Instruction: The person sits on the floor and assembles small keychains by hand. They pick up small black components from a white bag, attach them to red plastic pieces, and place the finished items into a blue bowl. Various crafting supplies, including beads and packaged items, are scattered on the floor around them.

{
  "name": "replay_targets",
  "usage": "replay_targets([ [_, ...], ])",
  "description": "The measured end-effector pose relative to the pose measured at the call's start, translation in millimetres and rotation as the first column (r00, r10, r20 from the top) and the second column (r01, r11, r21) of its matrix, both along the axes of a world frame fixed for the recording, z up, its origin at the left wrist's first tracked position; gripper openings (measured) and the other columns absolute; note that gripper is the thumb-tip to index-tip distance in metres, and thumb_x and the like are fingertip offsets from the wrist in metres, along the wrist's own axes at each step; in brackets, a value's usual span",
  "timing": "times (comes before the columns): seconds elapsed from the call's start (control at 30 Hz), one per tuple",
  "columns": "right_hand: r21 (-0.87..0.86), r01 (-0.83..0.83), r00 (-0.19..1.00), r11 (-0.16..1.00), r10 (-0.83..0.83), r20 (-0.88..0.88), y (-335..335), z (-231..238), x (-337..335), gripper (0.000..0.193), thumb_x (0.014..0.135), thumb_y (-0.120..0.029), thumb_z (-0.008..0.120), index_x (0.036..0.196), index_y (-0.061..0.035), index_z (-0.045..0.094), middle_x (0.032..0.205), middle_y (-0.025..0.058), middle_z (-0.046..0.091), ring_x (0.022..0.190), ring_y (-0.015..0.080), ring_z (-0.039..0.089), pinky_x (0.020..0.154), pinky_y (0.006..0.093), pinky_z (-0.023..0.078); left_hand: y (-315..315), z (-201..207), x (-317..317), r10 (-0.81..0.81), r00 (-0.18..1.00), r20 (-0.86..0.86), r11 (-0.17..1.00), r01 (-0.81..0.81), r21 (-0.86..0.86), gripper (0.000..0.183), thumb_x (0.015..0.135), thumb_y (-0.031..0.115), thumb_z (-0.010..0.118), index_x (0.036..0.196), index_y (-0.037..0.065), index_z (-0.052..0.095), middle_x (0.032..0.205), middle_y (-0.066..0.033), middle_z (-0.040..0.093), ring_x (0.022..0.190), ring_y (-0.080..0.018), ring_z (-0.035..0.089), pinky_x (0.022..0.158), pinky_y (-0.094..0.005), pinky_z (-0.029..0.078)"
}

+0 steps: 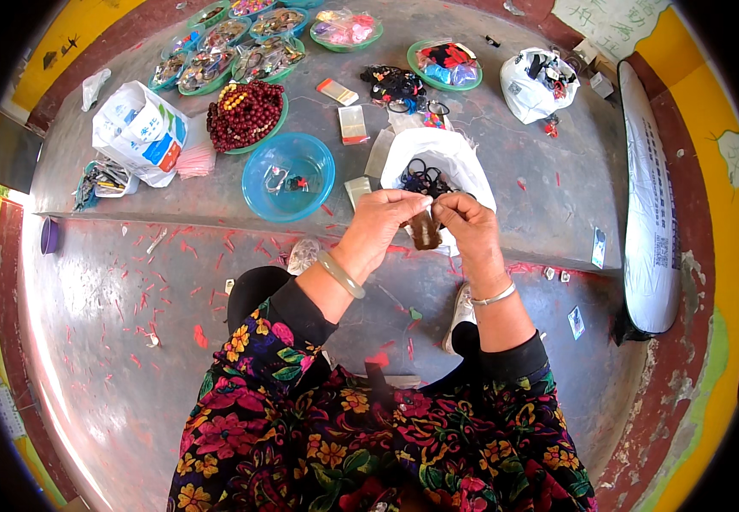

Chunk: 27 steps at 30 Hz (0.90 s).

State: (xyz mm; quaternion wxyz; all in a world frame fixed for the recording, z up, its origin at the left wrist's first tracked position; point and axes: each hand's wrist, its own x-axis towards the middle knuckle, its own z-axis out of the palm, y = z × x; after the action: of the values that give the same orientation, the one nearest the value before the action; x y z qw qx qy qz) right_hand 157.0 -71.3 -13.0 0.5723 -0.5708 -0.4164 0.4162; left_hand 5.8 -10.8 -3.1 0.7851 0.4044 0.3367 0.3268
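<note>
In front of me my left hand and my right hand meet fingertip to fingertip, both closed in a pinch. A small brown strip of thin, cloth-like material hangs between them; its exact kind is unclear. Something tiny and whitish shows at the left fingertips. Just beyond the hands stands an open white plastic bag with black hair ties inside. To the left of it sits a translucent blue basin with a few small items at its bottom.
A green tray of dark red beads and a white printed bag stand left. Several trays of small goods fill the back left. Another white bag and a long wrapped roll are right. A raised ledge's edge crosses ahead.
</note>
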Motion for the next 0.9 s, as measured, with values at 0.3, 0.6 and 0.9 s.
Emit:
replay_targets([
  [0.3, -0.055, 0.138, 0.875, 0.989, -0.148, -0.461, -1, -5, 16, 0.008, 0.084, -0.010, 0.062, 0.083, -0.0032, 0.064, 0.076, 0.0000, 0.062, 0.066, 0.0076, 0.053, 0.061, 0.0218, 0.042, 0, -3, 3, -0.122, 0.992, -0.044, 0.990, 0.119, -0.073, 0.020, 0.084, 0.021, 0.064, 0.096, 0.005, 0.064, 0.086, -0.0007, 0.063, 0.074, -0.0078, 0.053, 0.067, -0.0223, 0.040],
  [0.6, -0.107, 0.093, 0.886, 0.990, -0.131, -0.444, -1, 8, 9, 0.009, 0.082, -0.016, 0.066, 0.079, -0.0072, 0.064, 0.074, -0.0020, 0.060, 0.067, 0.0071, 0.053, 0.062, 0.0221, 0.041, -1, -2, 3, -0.088, 0.995, -0.052, 0.996, 0.086, -0.033, 0.020, 0.081, 0.017, 0.066, 0.095, 0.003, 0.065, 0.082, 0.0002, 0.062, 0.070, -0.0066, 0.050, 0.064, -0.0217, 0.039],
  [0.9, -0.095, 0.119, 0.879, 0.988, -0.149, -0.452, -1, 2, 11, 0.009, 0.080, -0.013, 0.067, 0.076, -0.0073, 0.063, 0.073, -0.0016, 0.060, 0.065, 0.0080, 0.052, 0.060, 0.0227, 0.040, -3, 5, 5, -0.179, 0.983, -0.045, 0.984, 0.179, -0.018, 0.022, 0.081, 0.016, 0.067, 0.096, 0.001, 0.064, 0.083, -0.0009, 0.063, 0.070, -0.0062, 0.050, 0.063, -0.0219, 0.039],
])
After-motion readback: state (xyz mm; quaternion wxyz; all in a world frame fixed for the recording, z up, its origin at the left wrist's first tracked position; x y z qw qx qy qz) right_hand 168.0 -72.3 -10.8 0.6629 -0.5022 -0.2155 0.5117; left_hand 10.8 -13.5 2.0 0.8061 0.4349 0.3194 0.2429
